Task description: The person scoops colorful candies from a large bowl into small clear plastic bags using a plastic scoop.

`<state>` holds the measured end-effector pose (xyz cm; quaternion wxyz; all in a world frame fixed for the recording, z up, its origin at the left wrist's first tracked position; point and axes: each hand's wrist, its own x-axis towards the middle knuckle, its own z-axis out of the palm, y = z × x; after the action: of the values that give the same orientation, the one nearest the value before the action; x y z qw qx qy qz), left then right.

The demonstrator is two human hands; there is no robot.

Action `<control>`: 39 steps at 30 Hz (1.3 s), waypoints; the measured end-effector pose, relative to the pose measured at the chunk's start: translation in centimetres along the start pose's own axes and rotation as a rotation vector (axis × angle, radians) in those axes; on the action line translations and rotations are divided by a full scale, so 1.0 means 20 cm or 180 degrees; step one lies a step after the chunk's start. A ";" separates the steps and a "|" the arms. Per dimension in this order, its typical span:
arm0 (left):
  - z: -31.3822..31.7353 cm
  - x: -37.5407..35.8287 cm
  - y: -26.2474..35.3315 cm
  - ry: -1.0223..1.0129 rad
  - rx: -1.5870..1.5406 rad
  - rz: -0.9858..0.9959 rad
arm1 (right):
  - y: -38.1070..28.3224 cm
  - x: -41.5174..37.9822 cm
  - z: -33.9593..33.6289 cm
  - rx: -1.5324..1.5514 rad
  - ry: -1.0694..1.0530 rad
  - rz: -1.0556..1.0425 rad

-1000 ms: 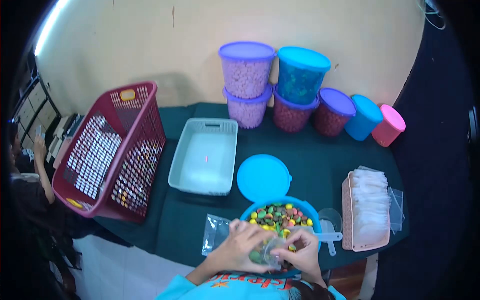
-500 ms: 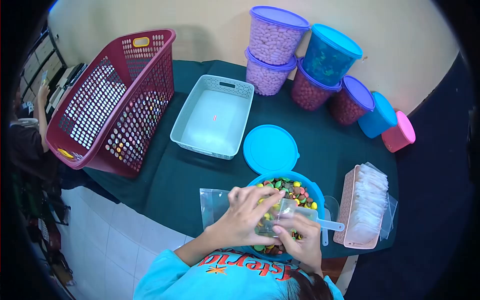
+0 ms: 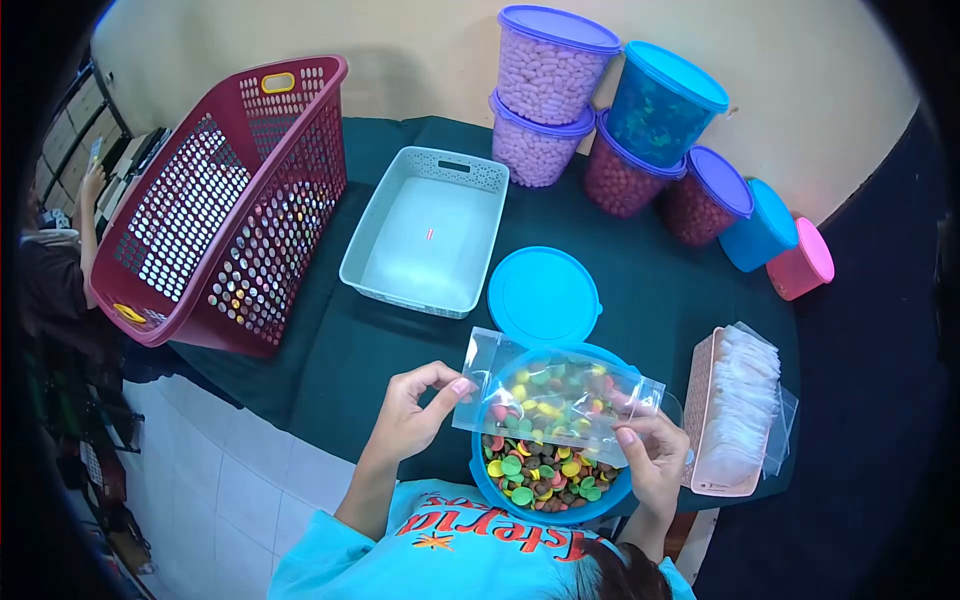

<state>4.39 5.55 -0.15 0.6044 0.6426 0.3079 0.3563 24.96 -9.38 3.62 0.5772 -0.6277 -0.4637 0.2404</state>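
A clear plastic bag (image 3: 550, 395) is stretched flat between my two hands over a round blue tub (image 3: 480, 470) of colourful candies (image 3: 540, 470). My left hand (image 3: 415, 410) pinches its left end, and my right hand (image 3: 650, 440) grips the right end. Candies show through the film; whether any lie inside the bag I cannot tell. Just behind the tub rests a round blue lid (image 3: 545, 297). To the right stands a pink basket (image 3: 702, 400) packed with clear bags (image 3: 740, 400). The scoop is mostly hidden near my right hand.
A maroon laundry basket (image 3: 240, 220) and a pale rectangular basket (image 3: 425, 240) occupy the left side. Stacked purple-lidded tubs (image 3: 550, 70), a teal tub (image 3: 660, 105) and smaller tubs (image 3: 758, 228) line the back. Another person's arm (image 3: 88, 220) shows at far left.
My hands have moved apart, spreading the bag between them. My left hand shifted left, my right hand slightly right. The scoop's handle no longer shows beneath my right hand.
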 end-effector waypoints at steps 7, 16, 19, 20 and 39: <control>0.03 -0.08 -0.03 -0.0028 -0.0123 0.0185 | 0.00 -0.04 -0.07 0.0733 0.0077 0.0394; 0.05 -0.15 -0.02 -0.0121 -0.0108 0.0253 | -0.10 -0.11 -0.06 0.0631 0.0311 0.0284; 0.05 -0.21 -0.03 0.0109 -0.0125 0.0311 | -0.07 -0.15 -0.04 0.0312 0.0231 0.0243; 0.05 -0.24 -0.04 0.0187 -0.0112 0.0241 | -0.07 -0.17 -0.04 0.0134 0.0081 0.0378; 0.41 -0.45 0.22 -0.0740 0.2654 0.0879 | -0.10 -0.29 0.03 -0.0453 -0.1522 -0.0792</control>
<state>6.05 -6.88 3.41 0.2714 0.9019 0.2666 0.2046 21.16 -14.19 4.05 0.4309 -0.5303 -0.6760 0.2758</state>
